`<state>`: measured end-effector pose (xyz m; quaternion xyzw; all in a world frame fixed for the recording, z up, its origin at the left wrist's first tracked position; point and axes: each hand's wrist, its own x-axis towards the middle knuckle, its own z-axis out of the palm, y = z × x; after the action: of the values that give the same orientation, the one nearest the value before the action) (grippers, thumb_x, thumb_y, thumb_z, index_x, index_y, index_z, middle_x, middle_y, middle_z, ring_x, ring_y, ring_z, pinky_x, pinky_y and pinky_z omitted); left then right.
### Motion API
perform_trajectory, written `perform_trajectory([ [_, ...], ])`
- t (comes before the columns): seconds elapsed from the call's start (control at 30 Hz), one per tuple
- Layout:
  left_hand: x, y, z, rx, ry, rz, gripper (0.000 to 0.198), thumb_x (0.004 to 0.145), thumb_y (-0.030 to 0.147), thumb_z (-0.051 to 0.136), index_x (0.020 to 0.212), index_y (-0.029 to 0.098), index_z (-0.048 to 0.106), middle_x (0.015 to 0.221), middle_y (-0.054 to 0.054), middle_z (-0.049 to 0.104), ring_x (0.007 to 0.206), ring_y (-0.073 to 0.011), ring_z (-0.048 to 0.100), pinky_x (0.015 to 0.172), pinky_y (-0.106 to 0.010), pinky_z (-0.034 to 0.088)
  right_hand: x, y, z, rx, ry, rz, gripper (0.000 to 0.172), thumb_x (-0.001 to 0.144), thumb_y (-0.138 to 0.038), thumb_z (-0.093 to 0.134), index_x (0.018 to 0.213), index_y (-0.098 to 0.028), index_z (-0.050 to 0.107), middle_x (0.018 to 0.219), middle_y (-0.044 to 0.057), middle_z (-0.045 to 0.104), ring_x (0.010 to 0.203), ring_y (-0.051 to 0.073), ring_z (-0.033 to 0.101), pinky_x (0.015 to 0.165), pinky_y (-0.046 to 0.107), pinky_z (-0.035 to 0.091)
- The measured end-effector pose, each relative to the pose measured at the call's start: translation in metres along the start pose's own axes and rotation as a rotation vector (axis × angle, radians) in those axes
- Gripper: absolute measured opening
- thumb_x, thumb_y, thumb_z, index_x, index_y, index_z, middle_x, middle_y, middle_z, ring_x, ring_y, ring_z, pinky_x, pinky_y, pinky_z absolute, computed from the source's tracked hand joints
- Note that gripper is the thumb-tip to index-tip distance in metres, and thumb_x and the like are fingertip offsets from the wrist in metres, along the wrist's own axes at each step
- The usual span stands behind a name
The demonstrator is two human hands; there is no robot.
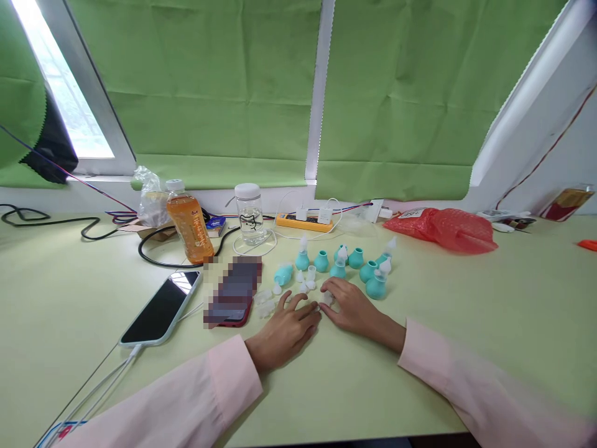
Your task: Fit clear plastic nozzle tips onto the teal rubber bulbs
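My right hand [347,305] is closed, thumb and fingers around a small translucent plastic piece [328,298]. My left hand [289,330] meets it from the left; its outer fingers are spread and its foremost fingertips pinch a small whitish tip [318,306], mostly hidden. Just beyond the hands stand several teal squeeze bulbs [321,261], some with clear and white nozzles on top, others with open necks. One teal bulb [283,275] lies on its side. Loose white tips [304,287], a clear cup-like piece [311,272] and more clear parts [265,303] lie around my left fingers.
Left of my hands lie a red-cased phone [237,291] and a phone on a cable [161,309]. Behind are an orange drink bottle [190,227], a clear jar [250,214] and a yellow power strip [304,223]. A red plastic bag [443,230] lies back right.
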<state>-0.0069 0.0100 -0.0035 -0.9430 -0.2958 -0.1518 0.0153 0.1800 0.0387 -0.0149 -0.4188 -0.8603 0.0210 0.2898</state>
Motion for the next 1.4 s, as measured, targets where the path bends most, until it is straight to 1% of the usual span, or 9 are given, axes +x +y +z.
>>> perform_trajectory([
  [0.13, 0.002, -0.006, 0.007, -0.062, 0.088, -0.01, 0.025, 0.086, 0.016, 0.033, 0.089, 0.015, 0.057, 0.084, -0.005, 0.061, 0.089, -0.0181, 0.047, 0.077, -0.032, 0.039, -0.004, -0.008, -0.001, 0.356, 0.057, 0.099, 0.025, 0.065, -0.021, 0.058, 0.089, -0.02, 0.053, 0.091, 0.006, 0.05, 0.075, 0.016, 0.054, 0.059, 0.03, 0.051],
  [0.23, 0.001, -0.011, 0.012, -0.124, 0.141, -0.041, 0.024, 0.084, 0.014, 0.035, 0.087, 0.014, 0.059, 0.074, -0.006, 0.061, 0.08, -0.0168, 0.051, 0.067, -0.026, 0.043, -0.005, -0.013, -0.001, 0.55, 0.062, 0.187, 0.028, 0.061, -0.021, 0.06, 0.088, -0.021, 0.054, 0.092, 0.005, 0.047, 0.074, 0.015, 0.054, 0.056, 0.027, 0.053],
  [0.37, -0.003, -0.012, 0.012, -0.201, 0.304, -0.142, 0.023, 0.083, 0.019, 0.038, 0.093, 0.013, 0.058, 0.074, -0.007, 0.06, 0.072, -0.0146, 0.055, 0.062, -0.024, 0.045, -0.004, -0.012, -0.004, 0.476, 0.028, 0.158, 0.04, 0.059, -0.017, 0.059, 0.098, -0.022, 0.055, 0.089, 0.004, 0.051, 0.077, 0.017, 0.053, 0.059, 0.029, 0.05],
  [0.53, -0.003, -0.008, 0.006, -0.387, 0.417, -0.264, 0.016, 0.076, 0.026, 0.053, 0.075, 0.013, 0.062, 0.065, -0.004, 0.062, 0.056, -0.0113, 0.056, 0.053, -0.021, 0.044, -0.006, -0.005, -0.008, 0.397, -0.088, 0.16, 0.032, 0.057, -0.015, 0.058, 0.088, -0.021, 0.062, 0.079, 0.003, 0.053, 0.057, 0.01, 0.047, 0.05, 0.024, 0.044],
  [0.63, -0.002, -0.006, 0.002, -0.48, 0.414, -0.29, 0.015, 0.072, 0.026, 0.057, 0.073, 0.013, 0.063, 0.065, -0.004, 0.063, 0.056, -0.0121, 0.056, 0.053, -0.022, 0.044, -0.005, -0.004, -0.01, 0.625, -0.145, 0.244, 0.031, 0.061, -0.017, 0.059, 0.091, -0.022, 0.062, 0.086, 0.003, 0.05, 0.058, 0.009, 0.047, 0.047, 0.021, 0.044],
  [0.77, 0.0, -0.005, 0.0, -0.597, 0.415, -0.329, 0.012, 0.07, 0.025, 0.059, 0.072, 0.015, 0.065, 0.071, -0.005, 0.064, 0.064, -0.0143, 0.059, 0.059, -0.024, 0.047, -0.002, -0.009, -0.011, 1.062, -0.146, 0.327, 0.029, 0.06, -0.023, 0.065, 0.089, -0.021, 0.062, 0.087, 0.003, 0.05, 0.072, 0.013, 0.052, 0.06, 0.026, 0.049],
  [0.93, 0.0, -0.003, 0.003, -0.803, 0.46, -0.436, 0.011, 0.068, 0.024, 0.06, 0.072, 0.014, 0.064, 0.072, -0.005, 0.065, 0.064, -0.0148, 0.06, 0.06, -0.025, 0.051, -0.004, -0.017, -0.007, 1.44, -0.178, 0.586, 0.028, 0.06, -0.024, 0.067, 0.085, -0.016, 0.06, 0.077, 0.002, 0.059, 0.07, 0.013, 0.057, 0.073, 0.033, 0.048],
  [1.23, -0.001, 0.01, -0.003, -0.74, 0.666, -0.204, 0.006, 0.069, 0.019, 0.061, 0.071, 0.017, 0.066, 0.07, -0.004, 0.065, 0.064, -0.0142, 0.06, 0.058, -0.025, 0.049, -0.009, -0.032, -0.005, 1.71, -0.122, 0.69, 0.017, 0.066, -0.02, 0.064, 0.079, -0.017, 0.053, 0.074, 0.0, 0.06, 0.071, 0.011, 0.06, 0.068, 0.023, 0.047],
  [1.4, -0.001, 0.011, -0.003, -0.711, 0.714, -0.171, 0.007, 0.07, 0.017, 0.06, 0.073, 0.017, 0.065, 0.071, -0.004, 0.065, 0.066, -0.0142, 0.059, 0.059, -0.025, 0.049, -0.011, -0.04, -0.005, 1.739, -0.106, 0.721, 0.02, 0.067, -0.02, 0.063, 0.085, -0.016, 0.056, 0.079, 0.001, 0.061, 0.074, 0.011, 0.059, 0.069, 0.024, 0.048],
])
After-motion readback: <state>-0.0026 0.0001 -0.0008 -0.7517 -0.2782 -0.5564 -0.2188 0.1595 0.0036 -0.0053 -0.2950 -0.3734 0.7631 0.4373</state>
